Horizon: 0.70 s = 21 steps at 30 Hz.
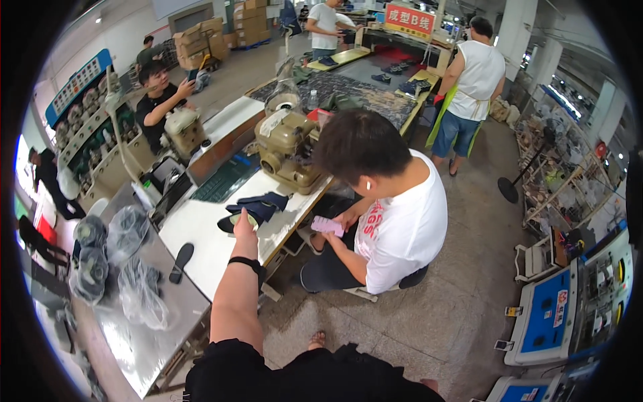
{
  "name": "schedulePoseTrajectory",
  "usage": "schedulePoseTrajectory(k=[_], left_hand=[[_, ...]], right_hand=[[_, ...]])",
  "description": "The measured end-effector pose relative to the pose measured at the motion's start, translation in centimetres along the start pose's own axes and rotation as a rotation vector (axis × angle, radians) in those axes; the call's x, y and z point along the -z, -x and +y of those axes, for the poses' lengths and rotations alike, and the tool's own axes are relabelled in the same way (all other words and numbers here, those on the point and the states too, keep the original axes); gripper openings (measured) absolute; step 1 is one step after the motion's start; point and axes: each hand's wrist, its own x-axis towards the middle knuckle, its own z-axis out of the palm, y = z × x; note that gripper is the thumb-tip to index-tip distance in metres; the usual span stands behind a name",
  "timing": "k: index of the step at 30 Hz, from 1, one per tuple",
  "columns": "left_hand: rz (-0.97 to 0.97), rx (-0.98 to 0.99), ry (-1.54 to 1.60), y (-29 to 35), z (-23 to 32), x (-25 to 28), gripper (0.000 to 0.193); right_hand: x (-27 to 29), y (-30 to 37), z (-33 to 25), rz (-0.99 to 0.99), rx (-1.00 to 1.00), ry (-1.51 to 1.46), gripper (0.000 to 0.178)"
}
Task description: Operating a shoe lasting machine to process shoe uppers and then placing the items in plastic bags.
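My left hand (245,226), with a black band at its wrist, reaches out over the white worktable (194,231). Its thumb points up and its fingers curl around a dark shoe (228,222) with a pale green inside. Touching or just behind that shoe lies a navy shoe piece (265,205); where one ends and the other begins is hard to see. A loose black sole (181,262) rests on the table to the left. My right hand is out of the picture; only a sliver of skin shows at the lower edge.
A beige sewing machine (288,144) stands behind the shoe. Close on my right sits a person in a white shirt (408,221) holding a pink item (327,226). Clear plastic bags (140,291) lie on a metal table. Blue-fronted machines (546,315) line the right side.
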Motion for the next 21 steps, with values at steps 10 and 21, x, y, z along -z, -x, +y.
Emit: schedulePoseTrajectory(k=[10, 21], left_hand=[[-0.313, -0.035, -0.674, 17.3, -19.8, 8.3, 0.035], [-1.355, 0.313, -1.133, 35.5, -26.8, 6.2, 0.023]], right_hand=[[2.3, 4.9, -11.7, 0.077, -0.457, -0.783, 0.041], [4.3, 8.8, -9.0, 0.158, -0.697, -0.651, 0.03]])
